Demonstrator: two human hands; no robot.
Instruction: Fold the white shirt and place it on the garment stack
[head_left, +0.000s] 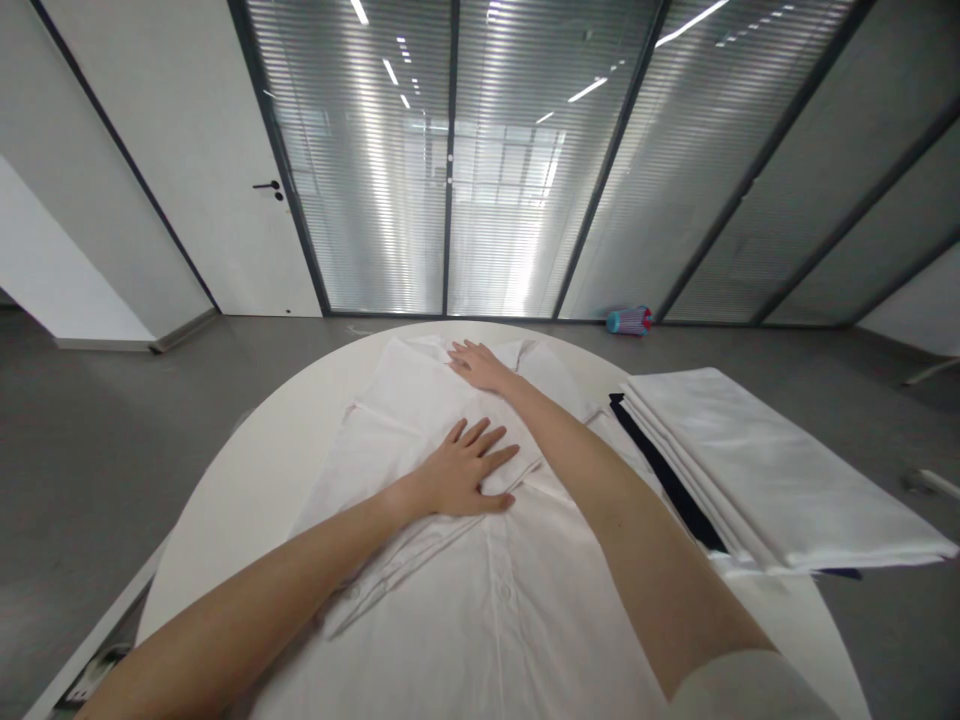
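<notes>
A white button shirt (480,590) lies spread on a round white table (247,480), collar at the far end. My left hand (466,470) rests flat on the middle of the shirt, fingers stretched out and slightly apart. My right hand (478,366) reaches farther and lies flat on the shirt near the collar, fingers extended. Neither hand holds anything.
A stack of folded white cloth (765,460) with a dark layer (667,480) under it sits on the table's right side. Beyond the table are grey floor, a glass wall with blinds, a door (225,180) and a small blue and pink object (628,320) on the floor.
</notes>
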